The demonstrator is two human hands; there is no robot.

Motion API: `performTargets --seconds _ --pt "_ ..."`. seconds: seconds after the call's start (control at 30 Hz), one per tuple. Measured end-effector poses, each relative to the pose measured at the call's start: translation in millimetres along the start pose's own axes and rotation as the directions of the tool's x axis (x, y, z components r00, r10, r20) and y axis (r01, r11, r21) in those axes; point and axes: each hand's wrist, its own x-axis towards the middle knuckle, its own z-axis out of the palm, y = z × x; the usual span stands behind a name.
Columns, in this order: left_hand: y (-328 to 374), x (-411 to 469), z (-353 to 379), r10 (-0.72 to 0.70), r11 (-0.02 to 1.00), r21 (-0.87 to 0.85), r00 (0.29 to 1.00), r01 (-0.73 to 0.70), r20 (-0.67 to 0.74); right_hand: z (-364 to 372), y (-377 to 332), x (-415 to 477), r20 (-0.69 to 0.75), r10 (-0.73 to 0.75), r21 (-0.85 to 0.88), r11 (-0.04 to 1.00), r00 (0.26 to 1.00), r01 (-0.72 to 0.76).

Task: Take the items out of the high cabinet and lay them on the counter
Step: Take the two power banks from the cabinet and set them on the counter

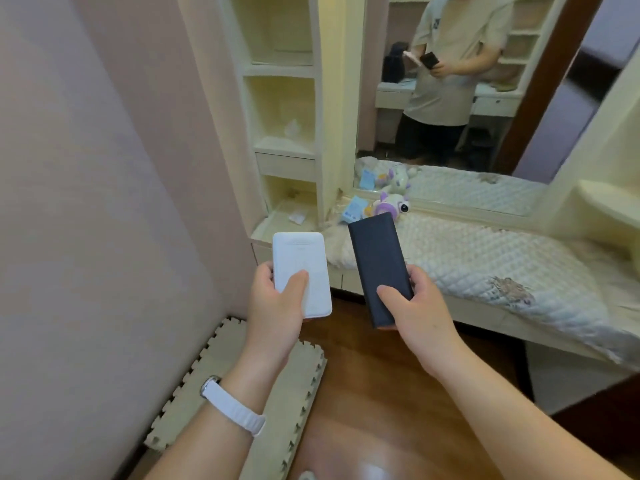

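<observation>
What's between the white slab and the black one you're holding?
Nothing. In the head view the white slab and black slab are held apart; only the quilted counter cover shows behind the gap.

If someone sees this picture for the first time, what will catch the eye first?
Two flat things held up in the middle: a white device in the left hand and a longer black device in the right hand. Behind them, a purple-and-white toy lies on the quilted counter, below a large mirror.

A foam puzzle mat (294, 403) lies on the wooden floor (374, 410) below a wall mirror (485, 140).
</observation>
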Motion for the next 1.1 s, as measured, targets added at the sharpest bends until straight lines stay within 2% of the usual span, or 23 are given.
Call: performTargets --seconds 0.3,0.57,0.7,0.87,1.03,1.1 --pt "-15.0 121.5 29.6 -0.049 0.998 -0.03 0.986 0.055 0.156 23.7 -3.3 84.1 -0.158 0.057 -0.076 0.995 0.986 -0.07" --pt "-22.3 162.5 92.5 -0.061 0.998 -0.002 0.945 0.065 0.322 -13.8 13.1 121.9 -0.304 0.087 -0.075 0.991 0.949 -0.115" --pt "-27.7 175.2 133.7 -0.067 0.998 0.026 0.936 0.061 0.346 -44.4 25.8 148.2 -0.349 0.088 -0.035 0.994 0.933 -0.107" --pt "-36.4 191.7 192.4 -0.08 0.994 0.092 0.939 0.052 0.334 -91.6 43.4 193.1 -0.339 0.089 -0.018 0.995 0.937 -0.1" --pt "-31.1 202.1 272.2 -0.213 0.977 0.068 0.935 0.202 0.283 -158.3 60.5 242.6 -0.325 0.114 0.031 0.993 0.939 -0.11" --pt "-28.3 204.3 304.8 -0.222 0.975 0.053 0.933 0.216 0.282 -185.5 68.1 261.6 -0.302 0.123 0.036 0.992 0.945 -0.118"
